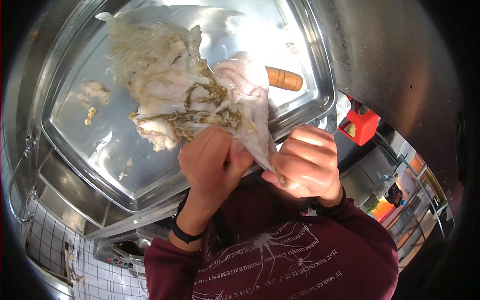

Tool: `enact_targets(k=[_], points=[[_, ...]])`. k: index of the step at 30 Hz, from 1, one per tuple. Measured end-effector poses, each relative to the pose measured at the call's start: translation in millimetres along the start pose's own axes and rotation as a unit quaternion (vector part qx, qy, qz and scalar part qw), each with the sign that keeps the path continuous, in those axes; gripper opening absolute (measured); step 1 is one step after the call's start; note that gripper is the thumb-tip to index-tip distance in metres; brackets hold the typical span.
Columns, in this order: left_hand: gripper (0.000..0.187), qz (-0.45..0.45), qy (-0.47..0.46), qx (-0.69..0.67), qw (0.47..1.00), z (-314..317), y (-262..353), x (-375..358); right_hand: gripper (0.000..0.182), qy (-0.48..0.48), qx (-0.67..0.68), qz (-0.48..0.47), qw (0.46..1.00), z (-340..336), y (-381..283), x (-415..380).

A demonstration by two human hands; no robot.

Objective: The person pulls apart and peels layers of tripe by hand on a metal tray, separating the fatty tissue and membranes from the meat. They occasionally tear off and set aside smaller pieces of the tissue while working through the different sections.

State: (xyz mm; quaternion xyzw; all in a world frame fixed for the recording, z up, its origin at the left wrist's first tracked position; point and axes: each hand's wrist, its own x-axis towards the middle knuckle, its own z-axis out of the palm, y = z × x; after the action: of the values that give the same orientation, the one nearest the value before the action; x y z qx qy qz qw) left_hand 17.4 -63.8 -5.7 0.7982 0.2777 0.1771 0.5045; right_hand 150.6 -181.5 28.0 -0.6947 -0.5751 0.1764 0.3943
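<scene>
A large wet piece of raw animal tissue (pixel 252 102) lies in a metal tray (pixel 137 172). It is pale and folded at its right side, shaggy and yellowish at its upper left. Brown-yellow stringy matter clings along its middle. My left hand (pixel 210 157) is closed on the near edge of the tissue. My right hand (pixel 307 162) is closed on a pointed end pulled out over the tray's near rim, and the stretch between both hands looks taut. A turned wooden handle (pixel 285 79) sticks out from behind the tissue; whatever it belongs to is hidden.
Small pale scraps (pixel 94 92) and a yellowish bit (pixel 90 116) lie at the tray's left. A metal panel (pixel 390 65) rises at the right. Beyond the tray's right corner is a red plastic object (pixel 362 122). White tiles (pixel 107 275) show at lower left.
</scene>
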Motion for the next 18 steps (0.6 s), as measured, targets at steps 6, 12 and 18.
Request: enact_targets(k=[6, 12, 18], points=[[0.017, 0.009, -0.021, 0.062, 0.998, -10, 7, -1, 0.026, 0.008, 0.088, 0.084, 0.993, 3, 13, -11], [0.011, -0.088, -0.011, -0.039, 0.995, -22, 17, -1, 0.019, 0.035, 0.181, 0.114, 0.976, 9, 5, 1], [0.019, -0.014, -0.073, -0.051, 0.996, -37, 8, 29, 0.020, -0.049, 0.133, 0.044, 0.989, -6, 8, -4]])
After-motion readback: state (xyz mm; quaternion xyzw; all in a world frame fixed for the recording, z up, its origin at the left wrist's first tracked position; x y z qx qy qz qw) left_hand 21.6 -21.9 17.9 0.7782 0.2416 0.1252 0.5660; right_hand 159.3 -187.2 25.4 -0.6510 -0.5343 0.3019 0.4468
